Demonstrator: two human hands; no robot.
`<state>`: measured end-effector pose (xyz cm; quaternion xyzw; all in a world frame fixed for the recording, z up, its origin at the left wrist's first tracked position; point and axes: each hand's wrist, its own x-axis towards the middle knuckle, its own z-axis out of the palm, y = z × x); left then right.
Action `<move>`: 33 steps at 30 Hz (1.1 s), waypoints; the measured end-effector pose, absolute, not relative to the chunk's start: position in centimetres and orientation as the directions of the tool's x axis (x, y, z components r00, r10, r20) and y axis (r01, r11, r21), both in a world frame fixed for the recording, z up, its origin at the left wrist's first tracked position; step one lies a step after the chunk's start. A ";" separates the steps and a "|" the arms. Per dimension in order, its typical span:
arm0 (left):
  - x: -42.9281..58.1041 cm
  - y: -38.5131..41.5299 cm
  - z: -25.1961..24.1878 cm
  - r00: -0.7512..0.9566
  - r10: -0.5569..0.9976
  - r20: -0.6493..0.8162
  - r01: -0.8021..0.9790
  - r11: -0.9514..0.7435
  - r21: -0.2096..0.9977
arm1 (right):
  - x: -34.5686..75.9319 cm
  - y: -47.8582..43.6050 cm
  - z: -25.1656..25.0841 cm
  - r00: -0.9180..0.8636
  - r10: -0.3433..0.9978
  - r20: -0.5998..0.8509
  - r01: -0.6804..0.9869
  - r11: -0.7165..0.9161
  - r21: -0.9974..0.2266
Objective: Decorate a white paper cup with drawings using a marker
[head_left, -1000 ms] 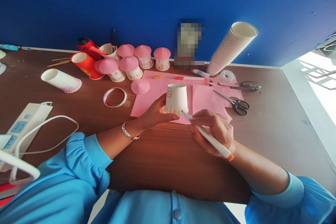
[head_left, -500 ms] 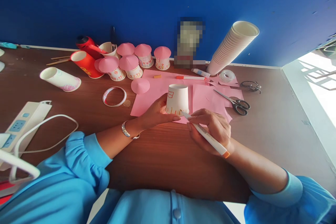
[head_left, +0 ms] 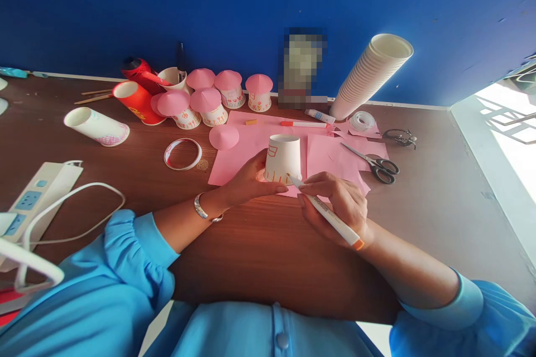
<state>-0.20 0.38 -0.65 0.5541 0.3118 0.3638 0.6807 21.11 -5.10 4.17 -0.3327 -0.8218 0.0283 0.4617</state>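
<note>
My left hand grips a white paper cup, upside down, from its left side and below. A red window shape is drawn on the cup, and short orange strokes run along its lower edge. In my right hand is a white marker with an orange end, held like a pen. Its tip touches or almost touches the lower right of the cup. Beneath and behind the cup lie pink paper sheets. An orange marker cap and a red-and-white marker rest on them.
Several decorated cups with pink cone roofs stand at the back, near a loose pink cone. Scissors, clear tape and a tall cup stack are rightward. A tape ring and power strip lie left.
The marker tip has shifted very slightly at the cup's lower edge, where an orange stroke shows. My left hand and the cup stay nearly still.
</note>
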 end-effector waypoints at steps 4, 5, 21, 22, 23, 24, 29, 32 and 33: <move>-0.2 0.4 -0.6 0.535 0.845 -0.026 -0.148 0.124 0.981 | 21.1 -5.1 4.2 -0.352 0.574 0.739 0.521 0.777 -0.355; -0.2 0.4 -0.6 0.534 0.845 -0.026 -0.149 0.124 0.981 | 21.1 -5.1 4.2 -0.354 0.573 0.739 0.520 0.778 -0.354; -0.3 0.4 -0.5 0.533 0.845 -0.039 -0.115 0.118 0.986 | 21.0 -5.3 4.6 -0.383 0.585 0.715 0.494 0.784 -0.376; -0.3 0.4 -0.5 0.532 0.845 -0.044 -0.110 0.121 0.986 | 21.0 -5.4 4.6 -0.385 0.588 0.712 0.484 0.785 -0.386; -0.3 0.4 -0.5 0.532 0.845 -0.048 -0.110 0.125 0.986 | 21.1 -5.5 4.6 -0.384 0.593 0.707 0.470 0.785 -0.403; -0.3 0.4 -0.5 0.531 0.846 -0.049 -0.115 0.129 0.985 | 21.2 -5.6 4.6 -0.376 0.597 0.709 0.450 0.786 -0.423; -0.5 0.4 -1.1 0.504 0.864 0.004 -0.174 0.098 0.980 | 21.9 -5.6 4.0 -0.218 0.609 0.763 0.377 0.773 -0.510; -0.7 0.5 -1.4 0.498 0.867 0.000 -0.204 0.118 0.972 | 22.2 -4.5 3.3 -0.232 0.627 0.743 0.392 0.760 -0.518; -0.8 0.5 -1.4 0.507 0.862 -0.006 -0.219 0.135 0.966 | 22.2 -4.1 3.0 -0.249 0.638 0.728 0.417 0.750 -0.514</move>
